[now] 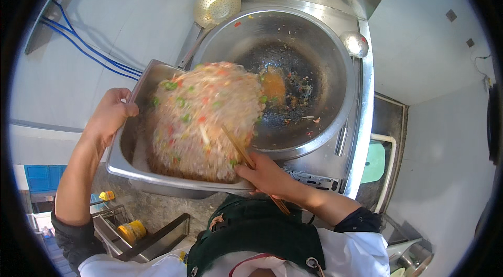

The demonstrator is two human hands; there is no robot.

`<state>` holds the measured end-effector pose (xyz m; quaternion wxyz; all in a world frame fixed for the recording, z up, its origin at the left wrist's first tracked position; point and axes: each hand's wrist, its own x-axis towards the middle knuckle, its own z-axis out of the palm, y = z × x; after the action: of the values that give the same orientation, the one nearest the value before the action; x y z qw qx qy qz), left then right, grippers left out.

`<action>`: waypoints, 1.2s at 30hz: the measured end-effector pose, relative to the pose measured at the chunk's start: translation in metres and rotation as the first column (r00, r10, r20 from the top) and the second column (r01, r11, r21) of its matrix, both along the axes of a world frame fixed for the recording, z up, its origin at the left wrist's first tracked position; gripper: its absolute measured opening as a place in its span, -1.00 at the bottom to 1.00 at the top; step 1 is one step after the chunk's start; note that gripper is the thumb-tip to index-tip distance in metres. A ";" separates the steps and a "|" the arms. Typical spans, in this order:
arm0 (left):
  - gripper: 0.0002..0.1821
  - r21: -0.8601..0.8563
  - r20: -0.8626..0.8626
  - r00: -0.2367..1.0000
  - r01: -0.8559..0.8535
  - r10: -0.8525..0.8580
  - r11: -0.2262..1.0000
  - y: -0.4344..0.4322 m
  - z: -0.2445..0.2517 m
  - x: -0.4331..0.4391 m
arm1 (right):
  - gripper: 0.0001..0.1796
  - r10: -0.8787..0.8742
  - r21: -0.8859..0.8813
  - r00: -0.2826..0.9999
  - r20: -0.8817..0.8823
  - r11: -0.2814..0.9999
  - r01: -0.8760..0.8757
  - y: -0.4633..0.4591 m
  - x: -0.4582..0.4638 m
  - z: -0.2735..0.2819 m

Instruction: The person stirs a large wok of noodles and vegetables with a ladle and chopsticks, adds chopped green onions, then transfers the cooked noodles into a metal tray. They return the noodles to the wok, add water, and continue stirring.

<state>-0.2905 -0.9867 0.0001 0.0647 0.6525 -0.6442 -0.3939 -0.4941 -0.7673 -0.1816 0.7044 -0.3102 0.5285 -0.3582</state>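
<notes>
A deep rectangular steel pan (137, 177) is held tilted by its left rim in my left hand (111, 113). Inside lies a blurred heap of pale shredded food (212, 120) flecked with red and green pieces; it reaches over the pan's right side, hiding that edge. My right hand (267, 175) grips wooden chopsticks (237, 146) by the pan's front right corner, and seems to touch the rim too. Beyond the pan, a large round steel wok or basin (334, 76) contains dark residue, an orange-brown patch (274, 85) and scattered scraps.
A perforated skimmer (218, 5) leans at the basin's back left, its handle behind the pan. On the right rests a steel ladle (354, 44). Blue hoses (92, 55) run along the left wall. Below left are a metal frame (157, 237) and a yellow bucket (132, 232).
</notes>
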 end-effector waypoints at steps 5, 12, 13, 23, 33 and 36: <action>-0.91 -0.032 0.089 0.993 0.079 -0.076 0.996 -0.019 0.000 -0.010 | -0.69 -0.030 0.006 0.978 0.209 1.000 0.030 -0.002 0.000 -0.001; -0.89 -0.057 0.246 0.928 0.300 -0.278 0.952 -0.058 -0.005 -0.035 | -0.77 -0.236 0.136 0.907 0.349 0.970 0.200 -0.004 0.003 0.002; -0.87 -0.084 0.265 0.912 0.345 -0.312 0.935 -0.062 -0.007 -0.046 | -0.76 -0.216 0.140 0.917 0.334 0.974 0.178 -0.005 0.003 0.000; -0.70 0.010 0.890 0.246 0.831 -0.384 0.556 -0.070 -0.030 -0.206 | -0.70 -0.217 0.164 0.845 0.489 0.974 0.155 -0.031 -0.004 -0.043; -0.69 0.227 0.953 -0.109 0.874 -0.282 0.429 -0.060 -0.039 -0.315 | -0.64 -0.166 0.087 0.723 0.671 0.986 0.145 -0.043 -0.022 -0.057; -0.69 0.236 0.962 -0.134 0.847 -0.239 0.476 -0.057 -0.014 -0.334 | -0.66 -0.166 0.058 0.741 0.651 0.984 0.170 -0.051 -0.025 -0.043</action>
<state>-0.6248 -1.0441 -0.0136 -0.3636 0.3321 -0.8210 0.2890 -0.5195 -0.8183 -0.2247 0.8082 -0.1188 0.2744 -0.5073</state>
